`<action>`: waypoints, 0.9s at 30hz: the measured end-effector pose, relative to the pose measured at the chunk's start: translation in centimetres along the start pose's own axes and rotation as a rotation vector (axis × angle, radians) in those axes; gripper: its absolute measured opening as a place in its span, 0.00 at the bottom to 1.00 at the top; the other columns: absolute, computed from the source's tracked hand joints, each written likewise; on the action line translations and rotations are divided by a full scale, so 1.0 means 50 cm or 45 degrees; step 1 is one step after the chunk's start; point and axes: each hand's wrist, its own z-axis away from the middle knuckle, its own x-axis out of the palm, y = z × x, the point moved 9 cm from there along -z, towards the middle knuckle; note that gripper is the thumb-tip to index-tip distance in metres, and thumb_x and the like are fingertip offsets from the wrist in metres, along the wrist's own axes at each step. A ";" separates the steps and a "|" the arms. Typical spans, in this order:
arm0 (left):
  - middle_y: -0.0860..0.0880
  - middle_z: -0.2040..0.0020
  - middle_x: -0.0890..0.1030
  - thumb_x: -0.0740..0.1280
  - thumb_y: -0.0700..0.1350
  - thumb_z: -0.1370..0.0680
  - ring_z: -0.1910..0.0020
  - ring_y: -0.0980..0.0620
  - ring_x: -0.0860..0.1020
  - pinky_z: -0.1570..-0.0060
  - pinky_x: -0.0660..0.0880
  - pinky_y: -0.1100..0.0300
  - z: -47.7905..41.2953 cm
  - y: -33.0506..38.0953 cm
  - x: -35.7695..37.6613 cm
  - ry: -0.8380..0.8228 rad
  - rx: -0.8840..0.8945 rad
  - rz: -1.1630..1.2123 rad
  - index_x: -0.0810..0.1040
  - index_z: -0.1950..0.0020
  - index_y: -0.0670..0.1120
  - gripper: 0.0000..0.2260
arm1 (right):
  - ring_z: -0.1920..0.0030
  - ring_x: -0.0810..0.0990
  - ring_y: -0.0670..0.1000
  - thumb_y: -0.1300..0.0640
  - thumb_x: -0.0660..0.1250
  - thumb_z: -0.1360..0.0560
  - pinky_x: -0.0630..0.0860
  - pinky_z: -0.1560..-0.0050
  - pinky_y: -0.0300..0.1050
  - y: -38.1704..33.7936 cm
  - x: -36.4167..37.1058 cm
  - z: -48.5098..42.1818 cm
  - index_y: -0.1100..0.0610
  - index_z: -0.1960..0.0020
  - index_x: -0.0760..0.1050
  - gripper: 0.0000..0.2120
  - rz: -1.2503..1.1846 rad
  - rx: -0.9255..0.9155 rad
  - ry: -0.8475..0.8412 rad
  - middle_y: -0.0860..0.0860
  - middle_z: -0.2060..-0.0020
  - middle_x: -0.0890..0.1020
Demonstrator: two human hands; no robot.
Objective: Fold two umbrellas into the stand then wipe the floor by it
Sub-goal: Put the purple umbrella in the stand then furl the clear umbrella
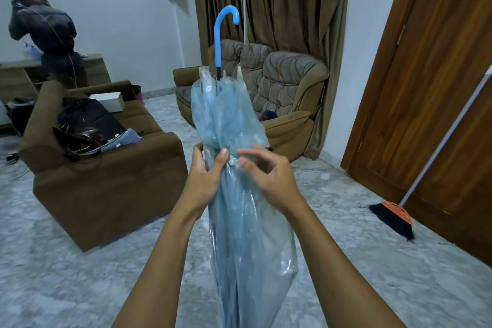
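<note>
Two bare hands hold a see-through blue umbrella (234, 194) upright in the middle of the room. Its canopy hangs in loose folds, and its curved blue handle (222, 34) points up, away from the person. The left hand (206, 176) is wrapped tight around the bunched middle, thumb in front. The right hand (269, 173) is just beside it, with its fingertips (243, 160) pinched together at a small white bit on the plastic. Under them is a grey marble floor (359, 261). To the right, a broom (394, 218) with an orange head leans on a wooden door (431, 88). To the left is a brown sofa (106, 189) with bags (90, 128) on it. Farther back, a patterned armchair (282, 93) sits in front of brown curtains (279, 2). Far off on the left, another person (48, 32) stands facing the wall.
</note>
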 end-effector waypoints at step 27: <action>0.55 0.39 0.79 0.72 0.53 0.27 0.42 0.59 0.80 0.41 0.77 0.54 0.029 0.007 0.015 -0.112 0.052 -0.204 0.63 0.30 0.51 0.29 | 0.64 0.78 0.34 0.59 0.72 0.24 0.73 0.64 0.26 -0.031 -0.132 -0.110 0.56 0.45 0.81 0.08 0.110 0.186 0.429 0.44 0.58 0.81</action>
